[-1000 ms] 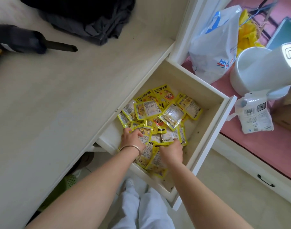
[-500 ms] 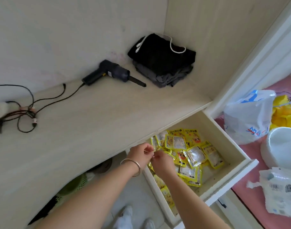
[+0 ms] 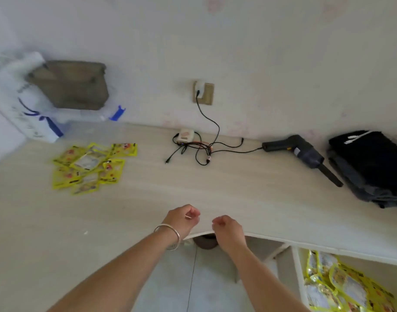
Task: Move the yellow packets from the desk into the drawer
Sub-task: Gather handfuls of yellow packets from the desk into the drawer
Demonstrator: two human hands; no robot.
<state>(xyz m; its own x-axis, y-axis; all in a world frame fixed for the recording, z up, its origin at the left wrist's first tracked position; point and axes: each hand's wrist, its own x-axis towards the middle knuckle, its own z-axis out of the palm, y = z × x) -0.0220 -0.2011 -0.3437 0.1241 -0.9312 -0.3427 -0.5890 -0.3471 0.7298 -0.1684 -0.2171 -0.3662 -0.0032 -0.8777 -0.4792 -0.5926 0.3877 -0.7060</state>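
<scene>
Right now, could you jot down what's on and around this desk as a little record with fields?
Packets on desk: a loose pile of yellow packets, far left
Packets in drawer: more packets in the open drawer, lower right
Left hand: loosely curled over the desk's front edge, holding nothing visible
Right hand: loosely curled, empty
Middle of desk: tangled cables
Right side: handheld tool, folded dark clothes

Two hands (image 3: 184, 218), two packet piles (image 3: 89, 167).
</scene>
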